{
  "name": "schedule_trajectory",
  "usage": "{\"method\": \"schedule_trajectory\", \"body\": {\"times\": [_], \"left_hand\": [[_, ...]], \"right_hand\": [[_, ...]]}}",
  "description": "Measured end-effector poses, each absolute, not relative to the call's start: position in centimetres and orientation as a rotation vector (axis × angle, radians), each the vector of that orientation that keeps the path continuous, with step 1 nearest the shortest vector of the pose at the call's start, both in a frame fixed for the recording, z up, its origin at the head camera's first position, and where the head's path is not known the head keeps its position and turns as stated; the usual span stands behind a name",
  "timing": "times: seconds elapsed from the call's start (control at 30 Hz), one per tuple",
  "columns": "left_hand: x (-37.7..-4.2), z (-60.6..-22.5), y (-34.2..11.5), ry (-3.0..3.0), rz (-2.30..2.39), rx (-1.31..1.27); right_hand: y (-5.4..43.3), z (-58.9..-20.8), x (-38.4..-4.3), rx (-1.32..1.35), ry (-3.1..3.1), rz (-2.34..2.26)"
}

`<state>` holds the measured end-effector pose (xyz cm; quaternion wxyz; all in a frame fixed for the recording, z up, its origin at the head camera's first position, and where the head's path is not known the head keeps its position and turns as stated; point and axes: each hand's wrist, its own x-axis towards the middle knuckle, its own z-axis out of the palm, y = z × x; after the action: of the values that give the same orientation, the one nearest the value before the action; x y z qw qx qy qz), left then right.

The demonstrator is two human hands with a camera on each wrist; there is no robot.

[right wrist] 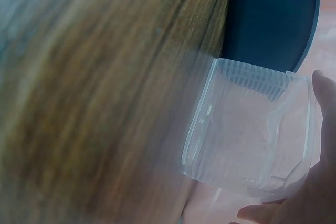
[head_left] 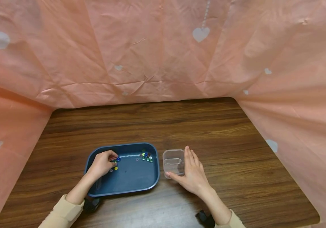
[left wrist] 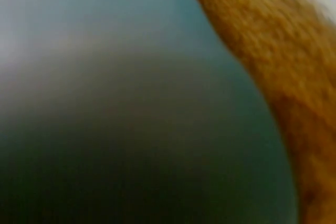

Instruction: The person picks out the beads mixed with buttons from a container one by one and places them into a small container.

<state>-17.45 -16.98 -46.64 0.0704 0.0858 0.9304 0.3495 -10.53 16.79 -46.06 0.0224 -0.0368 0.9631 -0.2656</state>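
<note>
In the head view my left hand (head_left: 103,163) reaches into a dark blue tray (head_left: 124,192). Its thumb and fingers are bent and apart around a small group of shiny round pieces, among them a blue piece (head_left: 118,159) and a yellow piece (head_left: 115,168). My right hand (head_left: 192,177) lies along a clear plastic container (head_left: 173,161), fingers straight beside its right wall and thumb at its front rim. From the right wrist camera, the container (right wrist: 247,129) shows ribbed walls, with fingertips right at its side. The left wrist view is a blur.
More shiny pieces, green, blue and yellow, cluster at the tray's right end near a green piece (head_left: 147,159). The container stands just right of the tray on a brown wooden table (head_left: 237,152). Pink cloth (head_left: 157,57) with hearts hangs behind and on both sides.
</note>
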Motion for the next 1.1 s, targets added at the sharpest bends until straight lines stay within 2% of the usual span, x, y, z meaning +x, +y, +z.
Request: {"method": "schedule_trajectory", "body": {"times": [1.1], "left_hand": [[-18.4,-47.5,-16.3,2.921,0.913,0.330]], "right_hand": [[16.8,-46.3,-11.1,-0.122,2.987,-0.832]]}}
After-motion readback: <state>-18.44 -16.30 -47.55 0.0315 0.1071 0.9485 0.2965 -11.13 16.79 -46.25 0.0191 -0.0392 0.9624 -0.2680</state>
